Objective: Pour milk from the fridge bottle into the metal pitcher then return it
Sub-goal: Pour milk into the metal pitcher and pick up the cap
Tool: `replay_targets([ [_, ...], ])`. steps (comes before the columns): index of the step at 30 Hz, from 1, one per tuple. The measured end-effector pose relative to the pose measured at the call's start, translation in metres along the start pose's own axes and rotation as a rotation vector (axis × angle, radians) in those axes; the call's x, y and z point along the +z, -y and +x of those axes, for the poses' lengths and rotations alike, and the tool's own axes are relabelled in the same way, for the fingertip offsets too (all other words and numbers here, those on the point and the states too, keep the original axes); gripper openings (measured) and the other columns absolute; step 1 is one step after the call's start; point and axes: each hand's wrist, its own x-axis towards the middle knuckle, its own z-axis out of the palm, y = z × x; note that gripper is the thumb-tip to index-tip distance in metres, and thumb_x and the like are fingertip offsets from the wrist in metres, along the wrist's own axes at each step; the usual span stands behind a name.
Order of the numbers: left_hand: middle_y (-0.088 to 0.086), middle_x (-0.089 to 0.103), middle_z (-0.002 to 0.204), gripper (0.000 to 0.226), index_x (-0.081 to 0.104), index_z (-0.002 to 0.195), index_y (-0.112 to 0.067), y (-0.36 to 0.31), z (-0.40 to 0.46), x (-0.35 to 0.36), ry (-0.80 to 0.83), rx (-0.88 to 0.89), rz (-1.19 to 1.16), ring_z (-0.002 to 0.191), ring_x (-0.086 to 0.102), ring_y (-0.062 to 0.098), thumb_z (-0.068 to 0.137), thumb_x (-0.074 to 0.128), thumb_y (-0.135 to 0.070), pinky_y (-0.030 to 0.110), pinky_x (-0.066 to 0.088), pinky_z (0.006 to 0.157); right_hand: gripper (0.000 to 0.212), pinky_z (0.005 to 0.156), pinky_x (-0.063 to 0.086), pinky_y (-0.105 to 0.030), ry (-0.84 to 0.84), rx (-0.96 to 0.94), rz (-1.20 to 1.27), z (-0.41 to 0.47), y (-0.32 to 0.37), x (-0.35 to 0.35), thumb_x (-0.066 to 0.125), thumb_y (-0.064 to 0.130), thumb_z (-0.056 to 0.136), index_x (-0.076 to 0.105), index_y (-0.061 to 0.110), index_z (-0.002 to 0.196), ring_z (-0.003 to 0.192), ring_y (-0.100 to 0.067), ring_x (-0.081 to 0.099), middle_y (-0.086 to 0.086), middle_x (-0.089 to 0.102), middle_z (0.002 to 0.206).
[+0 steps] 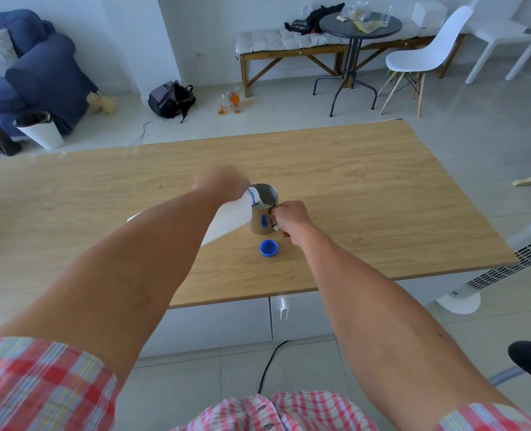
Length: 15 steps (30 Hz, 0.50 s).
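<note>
Milk bottle [230,219], white plastic with a blue neck ring, is tipped steeply, its mouth over the rim of the metal pitcher [263,209], and milk runs into the pitcher, which already holds some. The left hand [222,181] is wrapped around the bottle near its neck. The right hand [290,217] is closed on the pitcher's handle. The pitcher stands around the middle of the wooden desk [382,188], and the blue cap [269,247] lies just beside it, toward the near edge.
</note>
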Motion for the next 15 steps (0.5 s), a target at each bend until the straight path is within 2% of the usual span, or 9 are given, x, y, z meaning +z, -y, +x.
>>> replay_targets([
  [6,0.004,0.057,0.085,0.033,0.060,0.100,-0.016,0.0013,0.0029,0.0012,-0.004,0.001,0.002,0.090,0.061,0.029,0.099,0.043,-0.045,0.036,0.042,0.072,0.017,0.052,0.035,-0.030,0.002,0.004,-0.002,-0.0005,-0.0005,0.0003,0.051,0.005,0.093,0.064,0.012,0.086,0.070,-0.024,0.046,-0.009,0.058,0.081],
  [15,0.004,0.057,0.084,0.034,0.060,0.099,-0.016,0.0024,0.0068,0.0035,-0.006,0.003,0.011,0.088,0.060,0.029,0.099,0.043,-0.045,0.036,0.040,0.069,0.016,0.049,0.032,-0.028,0.007,0.007,-0.004,0.0000,0.0000,0.0009,0.050,0.005,0.091,0.062,0.014,0.085,0.066,-0.022,0.042,-0.008,0.056,0.079],
])
